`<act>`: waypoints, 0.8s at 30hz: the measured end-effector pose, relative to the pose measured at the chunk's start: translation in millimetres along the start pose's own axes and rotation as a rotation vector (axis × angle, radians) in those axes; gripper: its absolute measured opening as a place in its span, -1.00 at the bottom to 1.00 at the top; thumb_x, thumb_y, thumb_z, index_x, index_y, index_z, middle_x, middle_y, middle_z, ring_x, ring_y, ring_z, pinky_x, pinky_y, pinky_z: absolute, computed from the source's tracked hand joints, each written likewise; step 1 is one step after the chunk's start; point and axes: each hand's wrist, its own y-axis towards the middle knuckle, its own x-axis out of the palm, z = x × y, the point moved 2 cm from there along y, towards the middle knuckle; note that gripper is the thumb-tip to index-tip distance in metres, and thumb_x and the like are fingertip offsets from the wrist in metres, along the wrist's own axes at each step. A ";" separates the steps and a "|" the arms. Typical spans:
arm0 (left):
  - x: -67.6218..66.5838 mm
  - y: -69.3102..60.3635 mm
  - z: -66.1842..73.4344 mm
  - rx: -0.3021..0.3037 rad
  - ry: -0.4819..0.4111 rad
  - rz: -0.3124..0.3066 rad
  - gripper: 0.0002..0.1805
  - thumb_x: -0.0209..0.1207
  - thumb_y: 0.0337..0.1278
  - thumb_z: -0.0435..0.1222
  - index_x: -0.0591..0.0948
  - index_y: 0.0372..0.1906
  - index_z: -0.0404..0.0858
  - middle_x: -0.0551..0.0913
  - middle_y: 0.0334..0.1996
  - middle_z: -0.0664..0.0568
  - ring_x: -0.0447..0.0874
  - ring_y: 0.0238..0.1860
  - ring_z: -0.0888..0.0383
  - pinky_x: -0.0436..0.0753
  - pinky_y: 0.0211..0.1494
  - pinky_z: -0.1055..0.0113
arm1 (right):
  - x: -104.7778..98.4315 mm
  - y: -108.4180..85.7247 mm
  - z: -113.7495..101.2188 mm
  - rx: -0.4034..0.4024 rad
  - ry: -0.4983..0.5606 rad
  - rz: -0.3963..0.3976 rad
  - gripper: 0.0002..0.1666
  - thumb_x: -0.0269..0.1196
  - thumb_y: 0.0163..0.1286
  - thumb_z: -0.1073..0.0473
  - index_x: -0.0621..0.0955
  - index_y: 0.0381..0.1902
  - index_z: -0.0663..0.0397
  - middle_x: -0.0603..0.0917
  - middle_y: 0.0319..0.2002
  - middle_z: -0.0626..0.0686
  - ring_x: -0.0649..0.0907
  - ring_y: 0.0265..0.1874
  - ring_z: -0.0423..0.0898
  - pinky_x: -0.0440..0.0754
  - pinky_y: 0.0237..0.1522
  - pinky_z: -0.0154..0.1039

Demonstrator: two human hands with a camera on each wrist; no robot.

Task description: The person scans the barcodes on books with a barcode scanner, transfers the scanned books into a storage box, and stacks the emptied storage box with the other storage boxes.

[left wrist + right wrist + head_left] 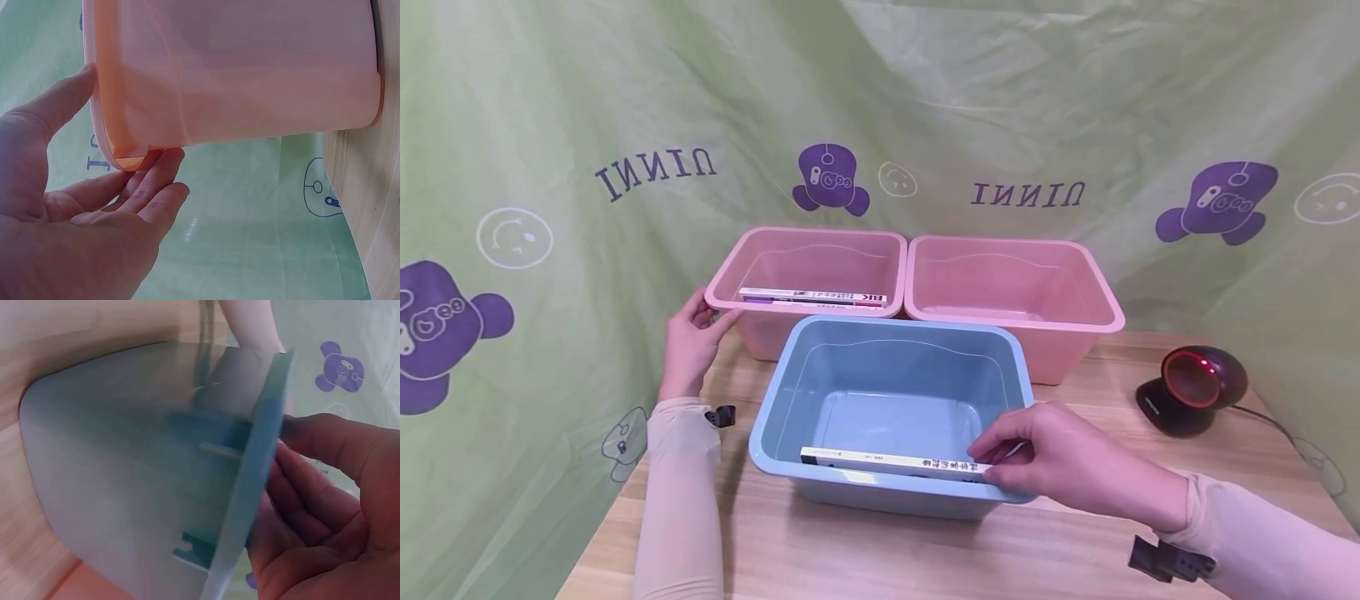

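My left hand [691,350] is at the front left corner of the left pink bin [763,336]. In the left wrist view, the thumb of this hand [94,219] lies on the rim and the curled fingers touch the pink wall [262,81] under it. With the thumb and fingers of my right hand [1078,462] I pinch the right end of a white book [887,460], which lies along the inner front side of the blue bin [895,498]. The right wrist view has my hand [331,506] at the blue bin's rim [253,469], the book hidden.
Several thin books [812,297] stand near the front of the left pink bin. Another pink bin [1060,342] adjoins it on the right. A black scanner-like device [1195,387] with a red glow and a cable sits on the wooden table [1075,550]; a green curtain [925,100] hangs behind.
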 end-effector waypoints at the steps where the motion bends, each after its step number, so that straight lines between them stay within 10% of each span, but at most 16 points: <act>1: 0.2 -0.1 0.2 0.000 0.000 0.000 -0.02 0.50 0.45 -0.13 0.28 0.79 -0.20 0.48 0.67 -0.20 0.50 0.63 -0.05 0.39 0.83 0.02 | 0.3 0.6 -0.2 -0.005 -0.017 0.001 -0.74 0.55 0.38 0.25 0.91 -0.04 -0.21 0.88 -0.17 -0.31 0.75 -0.20 -0.45 0.81 -0.15 -0.39; 24: 1.9 0.1 1.7 -0.001 0.004 -0.005 -0.08 0.49 0.47 -0.15 0.33 0.78 -0.16 0.49 0.67 -0.17 0.53 0.62 -0.02 0.64 0.50 0.54 | 11.8 19.4 -1.8 -0.196 -0.186 0.002 -0.82 0.53 0.45 0.22 0.90 -0.18 -0.27 0.78 -0.32 -0.35 0.58 -0.34 -0.49 0.64 -0.31 -0.45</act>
